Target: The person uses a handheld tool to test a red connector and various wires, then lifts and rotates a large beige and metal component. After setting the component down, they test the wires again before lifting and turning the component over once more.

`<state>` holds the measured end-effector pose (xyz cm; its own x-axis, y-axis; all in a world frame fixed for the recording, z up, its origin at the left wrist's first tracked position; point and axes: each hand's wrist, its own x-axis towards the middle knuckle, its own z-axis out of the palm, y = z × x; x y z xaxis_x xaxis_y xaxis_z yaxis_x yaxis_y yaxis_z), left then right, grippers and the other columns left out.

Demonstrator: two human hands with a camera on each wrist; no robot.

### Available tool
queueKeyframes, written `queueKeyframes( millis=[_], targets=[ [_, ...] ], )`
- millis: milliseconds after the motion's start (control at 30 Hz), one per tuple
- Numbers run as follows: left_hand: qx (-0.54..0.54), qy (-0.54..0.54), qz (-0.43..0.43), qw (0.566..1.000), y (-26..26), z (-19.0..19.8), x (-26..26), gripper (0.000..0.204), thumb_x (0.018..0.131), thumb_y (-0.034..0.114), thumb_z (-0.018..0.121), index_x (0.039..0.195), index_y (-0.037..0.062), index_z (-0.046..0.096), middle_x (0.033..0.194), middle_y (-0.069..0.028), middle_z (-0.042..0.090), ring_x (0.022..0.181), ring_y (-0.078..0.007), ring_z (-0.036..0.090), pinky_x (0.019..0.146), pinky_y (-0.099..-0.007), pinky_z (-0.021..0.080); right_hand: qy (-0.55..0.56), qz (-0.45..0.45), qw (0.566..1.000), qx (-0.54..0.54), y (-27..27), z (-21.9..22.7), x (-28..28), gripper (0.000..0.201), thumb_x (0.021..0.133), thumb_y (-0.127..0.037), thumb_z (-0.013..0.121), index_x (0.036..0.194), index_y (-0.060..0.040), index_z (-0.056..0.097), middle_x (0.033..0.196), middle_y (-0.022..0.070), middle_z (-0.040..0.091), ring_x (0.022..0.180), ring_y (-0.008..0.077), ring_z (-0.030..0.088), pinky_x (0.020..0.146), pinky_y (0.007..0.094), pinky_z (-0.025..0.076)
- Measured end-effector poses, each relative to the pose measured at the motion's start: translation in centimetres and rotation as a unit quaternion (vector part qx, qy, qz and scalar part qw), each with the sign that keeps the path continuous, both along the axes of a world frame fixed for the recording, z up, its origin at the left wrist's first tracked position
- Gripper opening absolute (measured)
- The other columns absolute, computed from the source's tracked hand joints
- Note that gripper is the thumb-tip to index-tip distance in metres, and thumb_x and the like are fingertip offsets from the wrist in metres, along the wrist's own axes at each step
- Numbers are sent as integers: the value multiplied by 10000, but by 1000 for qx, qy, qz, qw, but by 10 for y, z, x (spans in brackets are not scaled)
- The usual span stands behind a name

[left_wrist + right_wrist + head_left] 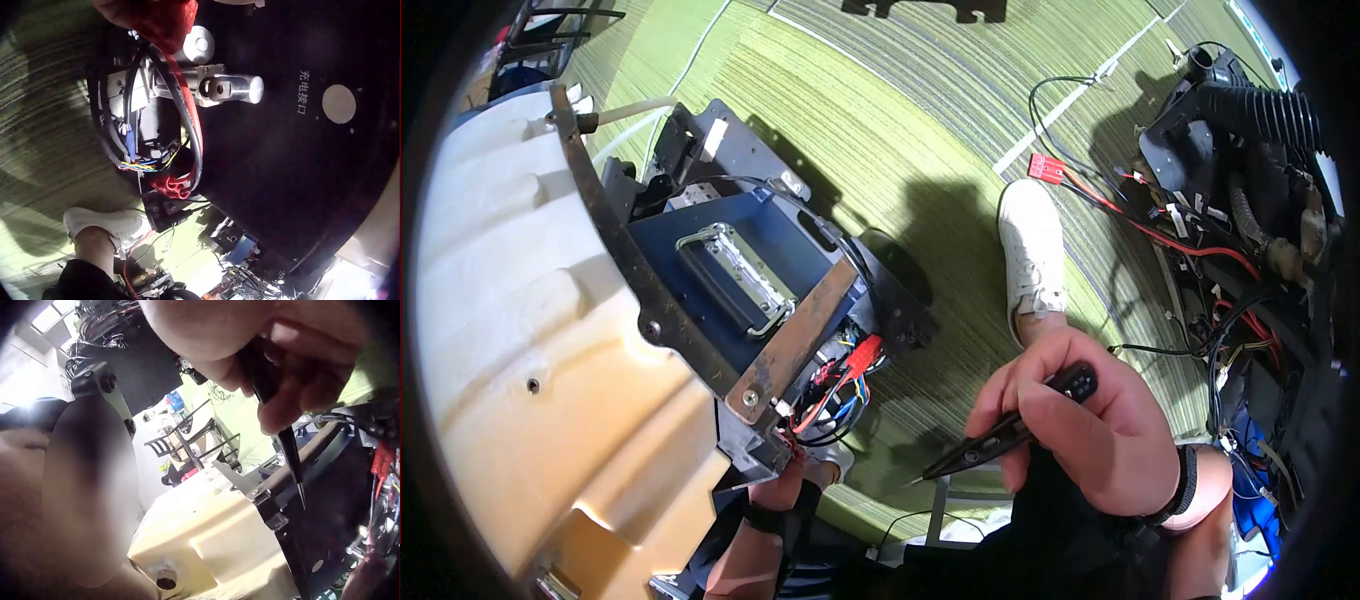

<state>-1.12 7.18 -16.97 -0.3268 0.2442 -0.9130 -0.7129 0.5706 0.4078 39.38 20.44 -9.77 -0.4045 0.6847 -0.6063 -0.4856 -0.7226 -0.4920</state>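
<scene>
As seen in the head view, with the dark blue box [750, 225] as landmark, one large cream-white tank [510, 300] stands to its left, its contents hidden. Between tank and box runs one long curved brown strip [605, 215]; one short brown strip [795, 335] crosses the box's lower end. The box carries one folding handle [735, 280] on its upper face; its interior is not visible. Below the box, the left hand [778, 488] is mostly hidden under a grey corner piece; the left wrist view shows its fingers beside a red piece [165, 24], but whether they pinch it cannot be told. Just beside the box's lower right, a first red connector [863, 356] sits among red, black, blue and yellow wires. Right of the box are two white shoes [1032, 235], one partly covered. Farther right and below, the right hand [1090, 420] pinches one slim black tool [990, 440] between thumb and curled fingers, its metal point directed toward the box's side. Well to the box's right, a second red connector [1046, 168] lies on the striped floor [870, 110], near one ribbed black hose [1260, 112].
</scene>
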Motion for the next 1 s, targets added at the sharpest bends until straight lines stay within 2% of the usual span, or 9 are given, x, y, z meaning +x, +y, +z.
queueKeyframes(
  millis=[367,500,600,700,767,800,867,900,1000],
  targets=[
    [46,-20,-50,997,-8,-4,-7,171,922,180,471,963,51,574,894,-67,633,805,-197,615,717,-335,505,9,-9,1000,-10,5,0,0,138,959,-171,461,1000,-40,452,954,191,602,609,149,576,584,244,485],
    [16,-24,-7,1000,2,6,3,192,933,204,472,984,50,575,903,-68,636,816,-198,616,725,-333,506,27,-17,999,-15,4,0,-5,153,957,-184,473,1005,-40,454,959,187,602,619,144,578,587,239,482],
    [47,-24,-59,997,-1,7,0,204,939,222,474,995,53,575,909,-66,637,829,-196,615,739,-335,509,25,-10,999,-26,6,1,-5,151,956,-182,471,1003,-39,455,934,170,610,626,131,572,574,231,471],
    [25,-18,-20,999,-4,8,-6,197,949,206,451,1002,60,573,913,-65,636,839,-193,613,748,-334,512,-4,46,997,-57,14,2,-4,153,951,-157,462,1041,-33,458,867,134,617,632,110,563,545,217,444],
    [113,-94,-61,987,-25,0,-33,312,922,257,499,1164,67,550,1148,-107,605,1027,-236,588,854,-356,494,-94,46,994,-40,23,2,-11,193,943,-170,488,1066,-22,471,761,78,606,626,86,554,511,208,409],
    [117,-94,-60,987,-22,3,-31,312,922,257,499,1164,67,550,1148,-107,605,1027,-236,588,854,-356,494,-95,47,994,-36,28,-3,-18,193,943,-170,488,1066,-22,471,761,78,606,626,86,554,511,208,409],
    [79,-57,-60,993,-10,12,-16,344,930,277,491,1207,75,522,1196,-97,580,1068,-237,572,884,-380,489,-70,57,993,70,41,-19,-35,241,930,-220,537,1049,-13,500,675,37,580,583,70,533,492,210,387],
    [-4,27,-23,999,9,23,9,224,961,200,399,1000,66,573,914,-63,633,826,-196,609,727,-333,517,-114,108,981,117,57,-19,-42,268,905,-262,588,972,-5,546,610,16,550,546,61,518,496,210,386],
    [5,46,-46,998,23,33,24,221,951,195,405,994,59,575,911,-68,633,817,-208,609,714,-336,519,-237,245,909,240,96,-37,-73,478,859,-413,616,909,62,597,588,89,562,541,125,548,517,262,434]
  ],
)
